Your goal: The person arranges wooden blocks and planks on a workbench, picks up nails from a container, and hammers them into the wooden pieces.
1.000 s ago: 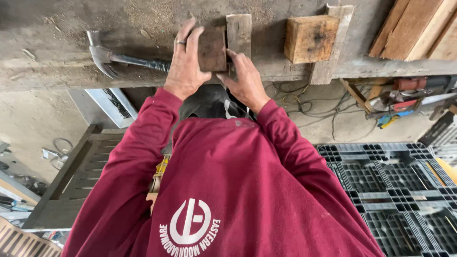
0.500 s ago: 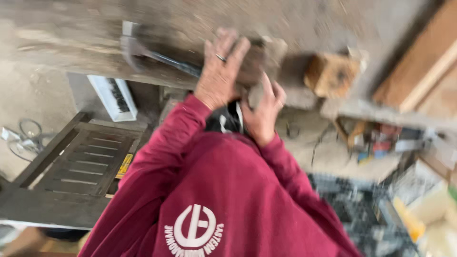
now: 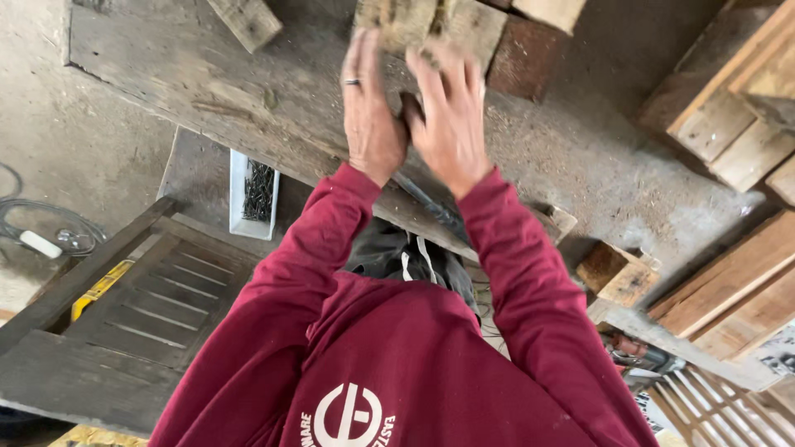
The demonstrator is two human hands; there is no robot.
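Workbench top (image 3: 580, 157): grey weathered wood, rough, dusty, matt.
Wood block (image 3: 431, 25) at 12 o'clock, under both hands: pale, worn, rough-sawn; blurred.
Left hand (image 3: 370, 108): ring (image 3: 351, 81), shiny metal.
Right hand (image 3: 451, 112): bare skin, blurred.
Sleeves (image 3: 513, 273): maroon cloth, matt, soft knit.
Planks (image 3: 729, 124) at 3 o'clock: raw light wood, unfinished.
Tray (image 3: 237, 194) at 9 o'clock: white plastic, holding dark metal nails (image 3: 259, 189).
Cable (image 3: 33, 215) far 9 o'clock: grey, smooth.

Blurred hands, cropped wood

Both the left hand (image 3: 371, 108) and right hand (image 3: 451, 112) are motion-blurred, so their grip cannot be told; the wooden block (image 3: 431, 25) beyond the fingers runs off the top edge.
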